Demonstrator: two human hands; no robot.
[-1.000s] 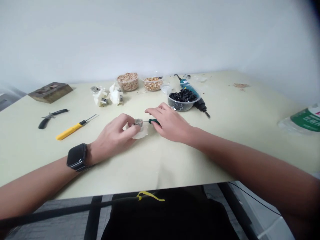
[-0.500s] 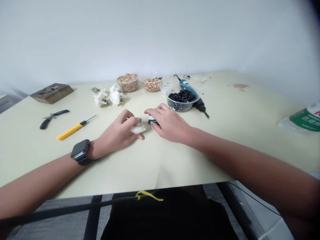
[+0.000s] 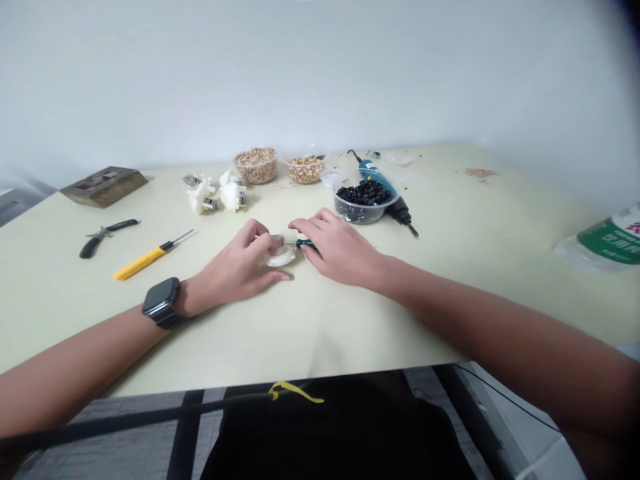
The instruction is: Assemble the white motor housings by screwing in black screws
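Observation:
My left hand [image 3: 250,261], with a black watch on its wrist, is closed around a small white plastic part [image 3: 281,257] with a metallic piece on top. The part rests at the table surface and my fingers hide some of it. Coming in from the right, my right hand [image 3: 336,245] grips a screwdriver [image 3: 306,244] by its dark green handle. The thin shaft points left, and its tip meets the metallic piece of the part. Most of the handle is hidden under my right palm.
Pliers [image 3: 103,235] and a yellow-handled screwdriver [image 3: 150,259] lie left. Behind are white plastic assemblies [image 3: 233,193], a wooden block [image 3: 104,187], a tub of tan pieces [image 3: 256,175], a tub of yellowish pieces [image 3: 306,175], a bowl of black pieces [image 3: 363,212], a teal power tool [image 3: 400,212]. A bottle [image 3: 613,240] lies right.
My left thumb has stretched out slightly to the right, away from the white part, and the part has tilted a little. My right hand stays on the screwdriver in nearly the same place.

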